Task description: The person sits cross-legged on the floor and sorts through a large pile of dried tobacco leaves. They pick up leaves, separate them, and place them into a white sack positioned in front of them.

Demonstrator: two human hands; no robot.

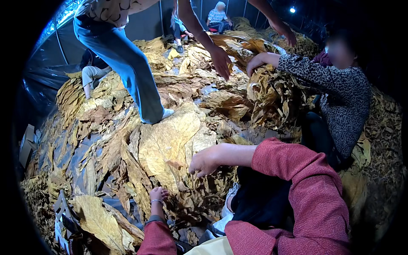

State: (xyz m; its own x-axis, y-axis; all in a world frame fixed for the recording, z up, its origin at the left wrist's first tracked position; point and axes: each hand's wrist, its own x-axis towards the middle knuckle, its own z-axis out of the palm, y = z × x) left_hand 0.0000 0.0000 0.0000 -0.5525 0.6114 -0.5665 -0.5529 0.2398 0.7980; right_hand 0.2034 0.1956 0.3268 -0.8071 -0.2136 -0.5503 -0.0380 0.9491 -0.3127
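Right hand [205, 161] rests with curled fingers on the big yellow leaf [168, 146]; left hand [157, 194], just below that leaf, grips dried leaves [178, 199].

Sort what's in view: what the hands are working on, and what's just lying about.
In hand:
left hand and right hand on the dried yellow leaves

Lying about:
cardboard box
black plastic sheet
co-worker's leaf bundle

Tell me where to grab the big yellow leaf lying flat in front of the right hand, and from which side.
Take the big yellow leaf at its near lower edge, where it narrows beside the right hand, coming from the right. It lies spread flat on the leaf pile; its far end lies by a standing person's shoe, so lifting there looks awkward. The left hand rests lower, among darker leaves.
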